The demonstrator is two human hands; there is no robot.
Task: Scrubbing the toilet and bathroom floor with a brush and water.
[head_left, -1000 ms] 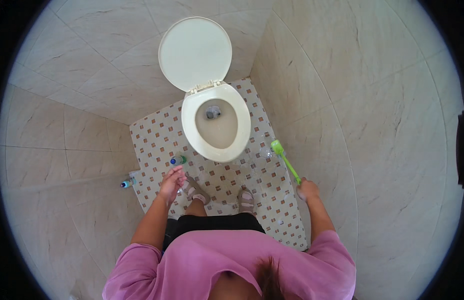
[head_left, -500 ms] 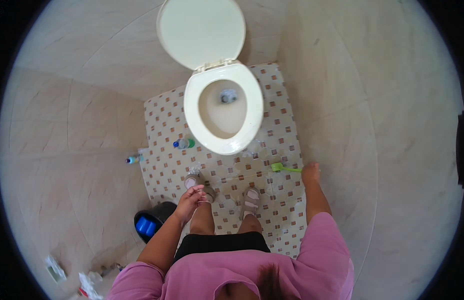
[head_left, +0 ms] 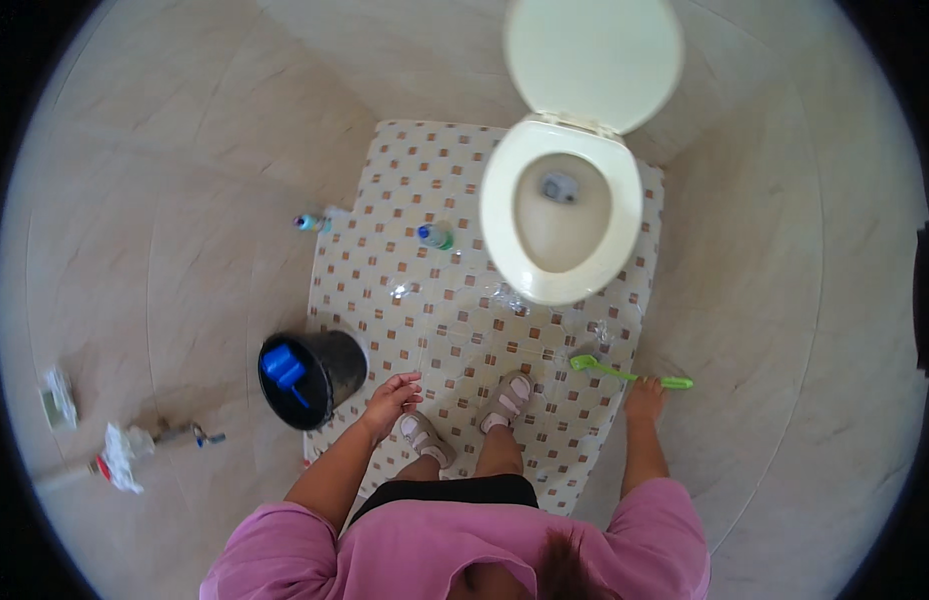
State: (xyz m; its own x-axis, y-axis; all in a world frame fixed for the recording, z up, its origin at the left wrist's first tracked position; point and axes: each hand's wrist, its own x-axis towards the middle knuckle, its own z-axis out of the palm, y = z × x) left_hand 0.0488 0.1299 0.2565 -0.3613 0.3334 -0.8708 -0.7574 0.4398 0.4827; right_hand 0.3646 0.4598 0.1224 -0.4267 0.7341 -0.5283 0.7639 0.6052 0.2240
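My right hand [head_left: 645,398] is closed round the handle of a lime-green toilet brush [head_left: 610,370]. The brush's head points left, low over the tiled floor; I cannot tell whether it touches. Free of any object, my left hand [head_left: 390,398] hangs above my feet with its fingers loosely apart. Nearest to that hand is a black bucket [head_left: 337,375] on the left, with a blue dipper [head_left: 284,367] in its mouth. Ahead and to the right stands a cream toilet [head_left: 496,225], its lid [head_left: 595,60] raised and its bowl in sight.
A clear-and-green bottle with a blue cap [head_left: 436,236] stands on the floor left of the toilet. Another small bottle [head_left: 312,223] is by the left wall. A tap [head_left: 207,437] sticks out at lower left. Wet patches [head_left: 507,297] shine on the patterned tiles [head_left: 445,330].
My view has turned left, so the toilet sits farther right and the bucket shows more fully. The green brush remains in my right hand, with more of its handle in sight.
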